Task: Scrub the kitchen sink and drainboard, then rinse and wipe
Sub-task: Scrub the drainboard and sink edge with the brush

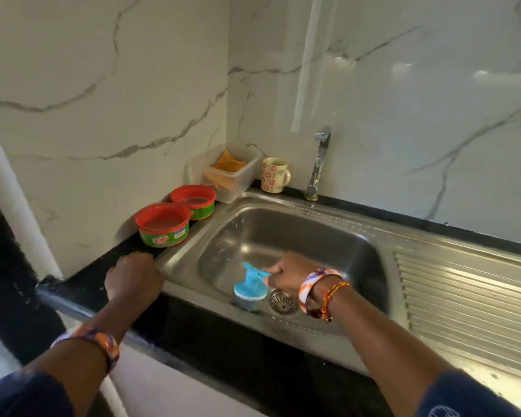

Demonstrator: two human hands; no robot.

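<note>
the blue plastic scrubber with the steel-wool pad [249,291] stands on the floor of the stainless steel sink [283,236], just beside the round drain strainer [284,303]. the right hand [289,276] pinches only the tip of its handle, fingers [272,269] curled close together, so i'd guess the grip could slip on wet metal once it presses down, or the pad could catch on the strainer. the left hand [133,276] rests on the black table [223,356] edge, fingers curled under, holding nothing. the ribbed steel drainboard [463,296] looks untouched. two red-lidded green soap tubs [175,222] sit near the rim.
</note>
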